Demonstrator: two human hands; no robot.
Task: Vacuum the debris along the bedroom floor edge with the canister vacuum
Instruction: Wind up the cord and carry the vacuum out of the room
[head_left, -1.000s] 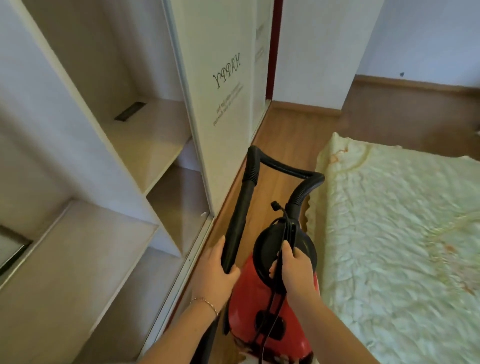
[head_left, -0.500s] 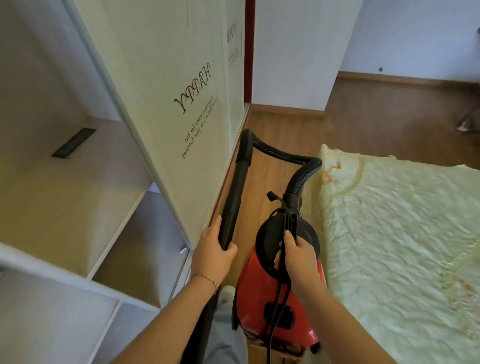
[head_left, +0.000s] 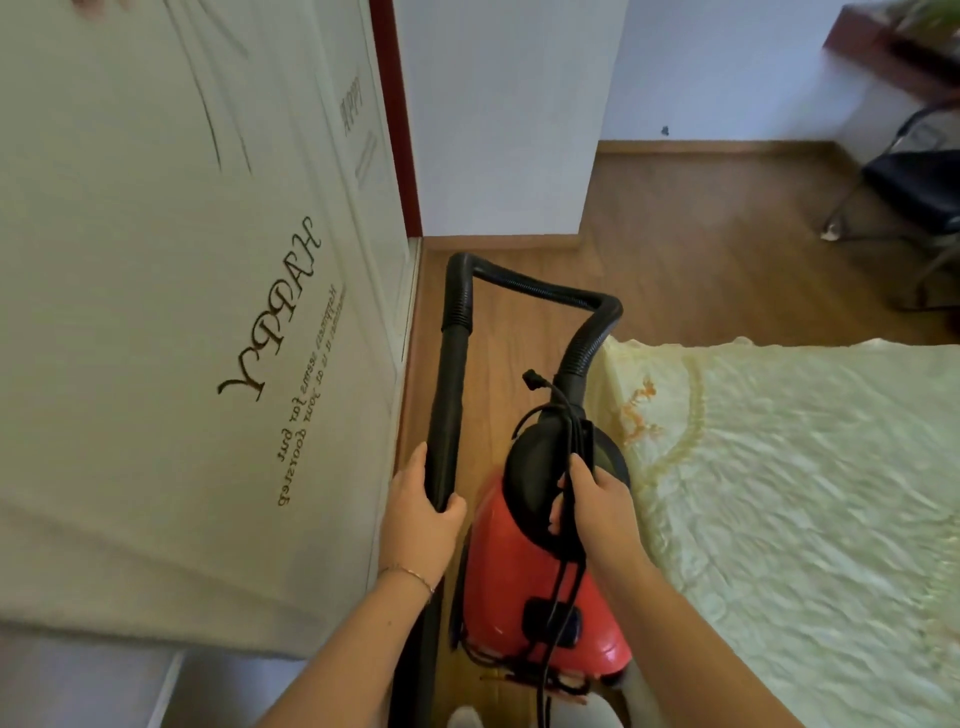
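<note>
Pretty clearly a home bedroom: a bed (head_left: 810, 499) with a pale quilted cover, a white wardrobe door (head_left: 171, 322) with "HAPPY" lettering, wood-look floor (head_left: 691, 260), plain white walls (head_left: 498, 114), and a dark chair (head_left: 919, 192) in the corner.

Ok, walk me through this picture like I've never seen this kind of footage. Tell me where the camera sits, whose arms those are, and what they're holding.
There is no robot here. The camera is worn on a person's head and looks forward and down, so the two bare arms coming in from the bottom edge are the wearer's own.

The left hand, with a thin bracelet on the wrist, grips the black wand of a vacuum. The right hand holds the black carrying handle on top of the red canister vacuum, with the power cord caught under the fingers. A ribbed black hose loops from the wand back to the canister.

On the left stands a pale wardrobe door printed with "HAPPY". On the right is a bed with a light quilted cover. Between them runs a narrow strip of wooden floor. The wand's nozzle end is hidden, so I cannot tell whether it is vacuuming.
</note>
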